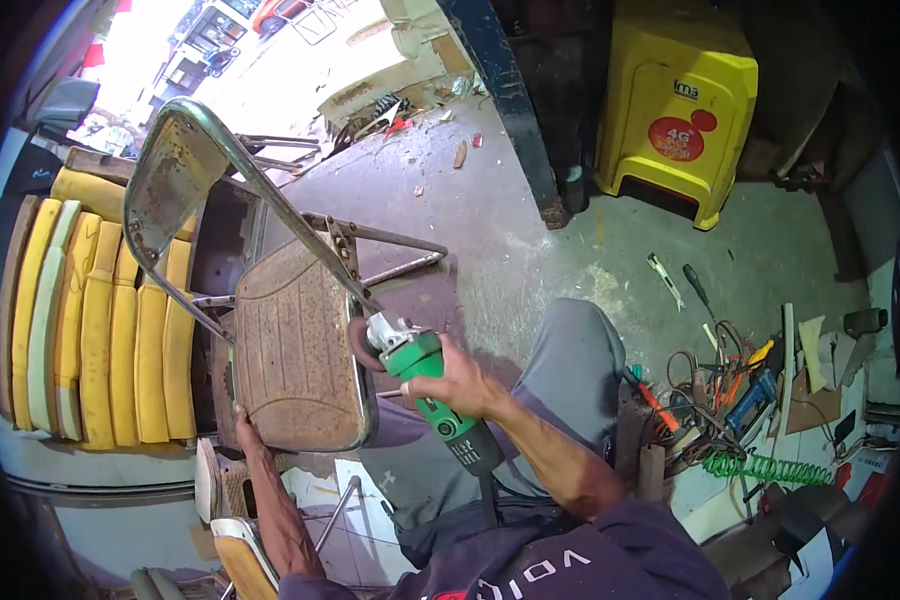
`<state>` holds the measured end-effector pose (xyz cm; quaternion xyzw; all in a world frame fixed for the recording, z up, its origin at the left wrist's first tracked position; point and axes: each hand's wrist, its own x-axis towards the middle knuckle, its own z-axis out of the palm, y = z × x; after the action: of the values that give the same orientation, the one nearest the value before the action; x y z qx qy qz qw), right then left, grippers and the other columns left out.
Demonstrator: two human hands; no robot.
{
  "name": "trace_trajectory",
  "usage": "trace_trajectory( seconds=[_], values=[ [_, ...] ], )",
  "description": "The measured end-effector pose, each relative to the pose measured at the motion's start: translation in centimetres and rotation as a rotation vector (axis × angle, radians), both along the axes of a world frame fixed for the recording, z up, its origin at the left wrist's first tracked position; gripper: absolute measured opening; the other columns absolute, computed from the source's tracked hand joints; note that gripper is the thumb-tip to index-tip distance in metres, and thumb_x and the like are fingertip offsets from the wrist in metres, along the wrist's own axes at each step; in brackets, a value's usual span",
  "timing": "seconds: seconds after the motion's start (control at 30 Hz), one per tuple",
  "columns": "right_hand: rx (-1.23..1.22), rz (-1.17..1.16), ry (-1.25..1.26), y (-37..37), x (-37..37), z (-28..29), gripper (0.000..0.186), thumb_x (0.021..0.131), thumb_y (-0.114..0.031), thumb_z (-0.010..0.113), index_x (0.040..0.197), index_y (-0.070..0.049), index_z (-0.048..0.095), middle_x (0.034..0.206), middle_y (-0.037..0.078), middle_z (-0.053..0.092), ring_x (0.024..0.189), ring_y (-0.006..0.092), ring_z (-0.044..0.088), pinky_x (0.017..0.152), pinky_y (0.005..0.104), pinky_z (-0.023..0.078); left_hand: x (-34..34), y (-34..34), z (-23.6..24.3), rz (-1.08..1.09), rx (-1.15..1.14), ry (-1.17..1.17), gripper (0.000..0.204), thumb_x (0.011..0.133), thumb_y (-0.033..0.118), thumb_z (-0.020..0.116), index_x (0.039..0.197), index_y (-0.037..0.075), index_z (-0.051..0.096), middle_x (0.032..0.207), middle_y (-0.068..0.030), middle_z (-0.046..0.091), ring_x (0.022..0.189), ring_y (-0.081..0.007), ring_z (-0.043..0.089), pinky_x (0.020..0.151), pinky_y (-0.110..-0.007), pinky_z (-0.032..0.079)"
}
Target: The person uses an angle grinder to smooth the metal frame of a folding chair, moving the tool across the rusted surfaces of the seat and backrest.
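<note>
In front of me stands a rusty metal folding chair [295, 340], its bare seat pan toward me and its curved backrest [175, 170] up at the left. My right hand [452, 382] is wrapped round a green angle grinder [425, 385]. The grinder's disc [364, 345] is at the right edge of the seat, by the frame tube; whether it spins I cannot tell. My left hand [247, 428] grips the lower left edge of the seat, its fingers partly hidden behind it.
Several yellow cushions [100, 330] stand in a row at the left. A yellow plastic stool [675, 120] is beyond a blue post [510, 100]. Tools and cables [715, 385] with a green coiled hose [770, 468] lie at the right. A screwdriver [696, 284] is on the floor.
</note>
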<state>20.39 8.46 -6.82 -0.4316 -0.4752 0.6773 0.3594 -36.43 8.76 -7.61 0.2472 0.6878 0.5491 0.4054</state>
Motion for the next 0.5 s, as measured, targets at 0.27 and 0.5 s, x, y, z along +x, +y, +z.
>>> trace_trajectory(
  seconds=[0.27,0.5],
  values=[
    [0.011,-0.001,0.112,0.0,-0.5,-1.0,0.074,0.078,-0.038,0.082,0.129,0.003,0.049,0.108,0.014,0.065,0.097,0.0238,0.065,0.086,0.037,0.052,-5.1,-0.8,-1.6,0.006,0.001,-0.018,0.063,0.104,0.055,0.05,0.137,0.002,0.059,0.126,-0.0144,0.068,0.11,-0.0311,0.068,0.098,-0.043,0.053],
    [-0.015,0.016,0.198,-0.6,0.9,-2.5,0.066,0.079,-0.038,0.079,0.127,-0.001,0.053,0.103,0.011,0.063,0.094,0.0203,0.062,0.086,0.0356,0.05,0.1,-0.3,-1.1,0.028,0.034,-0.034,0.063,0.104,0.053,0.053,0.136,-0.001,0.059,0.125,-0.0141,0.068,0.109,-0.0277,0.067,0.095,-0.041,0.052]
  ],
)
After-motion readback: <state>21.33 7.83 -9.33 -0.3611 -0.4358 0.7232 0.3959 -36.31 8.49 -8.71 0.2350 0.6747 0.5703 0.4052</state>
